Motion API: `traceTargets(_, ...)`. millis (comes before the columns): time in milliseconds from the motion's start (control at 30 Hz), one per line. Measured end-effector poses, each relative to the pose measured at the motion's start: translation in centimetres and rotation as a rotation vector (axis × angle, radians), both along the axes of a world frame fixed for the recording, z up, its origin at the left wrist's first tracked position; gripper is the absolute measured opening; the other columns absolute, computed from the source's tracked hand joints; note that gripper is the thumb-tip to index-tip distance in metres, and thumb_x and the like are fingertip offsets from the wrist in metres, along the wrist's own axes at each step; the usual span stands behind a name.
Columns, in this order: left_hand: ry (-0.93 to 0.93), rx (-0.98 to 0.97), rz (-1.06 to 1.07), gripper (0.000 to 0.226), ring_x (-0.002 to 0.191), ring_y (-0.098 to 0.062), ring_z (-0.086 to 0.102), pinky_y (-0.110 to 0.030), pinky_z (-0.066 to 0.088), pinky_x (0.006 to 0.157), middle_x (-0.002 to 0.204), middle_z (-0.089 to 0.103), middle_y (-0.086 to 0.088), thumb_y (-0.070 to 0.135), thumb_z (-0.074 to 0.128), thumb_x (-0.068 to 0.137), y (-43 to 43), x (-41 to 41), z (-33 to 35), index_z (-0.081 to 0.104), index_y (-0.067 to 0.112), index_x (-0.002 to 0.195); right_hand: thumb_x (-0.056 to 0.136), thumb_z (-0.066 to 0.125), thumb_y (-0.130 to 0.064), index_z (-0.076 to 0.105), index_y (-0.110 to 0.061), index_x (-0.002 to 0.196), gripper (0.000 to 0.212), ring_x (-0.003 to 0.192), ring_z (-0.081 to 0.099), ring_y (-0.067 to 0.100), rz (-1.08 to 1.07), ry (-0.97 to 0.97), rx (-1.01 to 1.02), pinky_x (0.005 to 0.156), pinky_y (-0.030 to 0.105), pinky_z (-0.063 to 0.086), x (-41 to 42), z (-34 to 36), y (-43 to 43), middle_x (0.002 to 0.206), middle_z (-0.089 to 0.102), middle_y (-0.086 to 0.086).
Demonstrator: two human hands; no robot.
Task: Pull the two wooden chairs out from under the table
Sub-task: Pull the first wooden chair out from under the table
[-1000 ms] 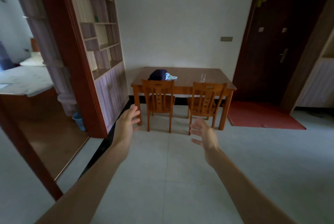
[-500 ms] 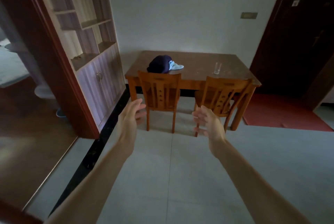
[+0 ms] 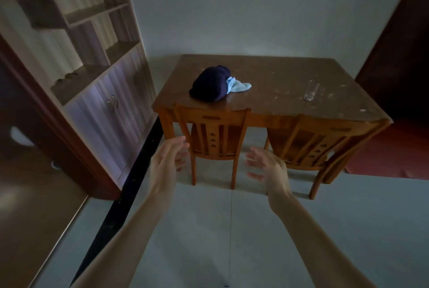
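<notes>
left hand (image 3: 168,156) open, fingers spread, reaching toward left chair (image 3: 214,134), not touching. right hand (image 3: 267,164) open too, empty, between both chairs. left chair and right chair (image 3: 318,141) tucked under near edge of table (image 3: 278,83). dark bundle (image 3: 210,83) and glass (image 3: 310,90) on top. step: approach, neither chair pulled out yet. next: likely grip left chair's top rail, pull straight back.

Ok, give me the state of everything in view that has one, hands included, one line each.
Left chair: tucked under the table, untouched.
Right chair: tucked under, angled, untouched.
Left hand: open, empty, beside the left chair's back.
Right hand: open, empty, between the chairs.
Table: holds a cap, cloth and glass.
Cap: lying on the cloth.
Glass: upright, looks empty.
Cabinet doors: shut.
</notes>
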State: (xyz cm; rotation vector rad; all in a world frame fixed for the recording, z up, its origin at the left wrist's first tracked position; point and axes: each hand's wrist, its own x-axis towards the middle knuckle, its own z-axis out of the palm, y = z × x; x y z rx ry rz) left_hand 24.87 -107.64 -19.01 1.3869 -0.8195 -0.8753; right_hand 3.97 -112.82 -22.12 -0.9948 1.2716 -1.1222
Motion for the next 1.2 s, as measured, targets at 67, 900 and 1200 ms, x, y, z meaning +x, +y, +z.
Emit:
traceTargets(67,0.007,0.019,0.0,0.033,0.097,-0.021,0.068,-0.045,0.052,0.09,0.103,0.072,-0.002,0.045,0.057,0.079,-5.1,1.3,-0.5,0.071,0.025,0.102,0.093,0.057,-0.033,0.066,-0.016,0.112,0.028,0.095,0.066,0.017,-0.001,-0.003,0.017,0.082,0.043,0.055,1.4,-0.7,-5.1,0.101,0.072,-0.001)
traceTargets(900,-0.642,0.474,-0.646,0.065,0.122,-0.013,0.051,-0.03,0.043,0.097,0.133,0.057,0.007,0.069,0.053,0.08,-48.4,16.7,-13.1,0.054,0.027,0.13,0.081,0.064,-0.049,0.047,-0.02,0.136,0.064,0.116,0.051,0.023,0.635,1.083,0.023,0.093,0.041,0.048,15.2,-12.3,-46.7,0.133,0.053,0.004)
traceTargets(1200,-1.348,0.508,-1.135,0.063,0.104,-0.022,0.06,-0.036,0.051,0.076,0.108,0.061,0.0,0.06,0.067,0.075,-52.3,16.8,-17.6,0.054,0.019,0.121,0.08,0.067,-0.033,0.065,-0.021,0.096,0.02,0.08,0.064,0.02,1.032,1.408,-0.127,0.072,0.035,0.053,15.6,-17.3,-49.7,0.089,0.068,0.0)
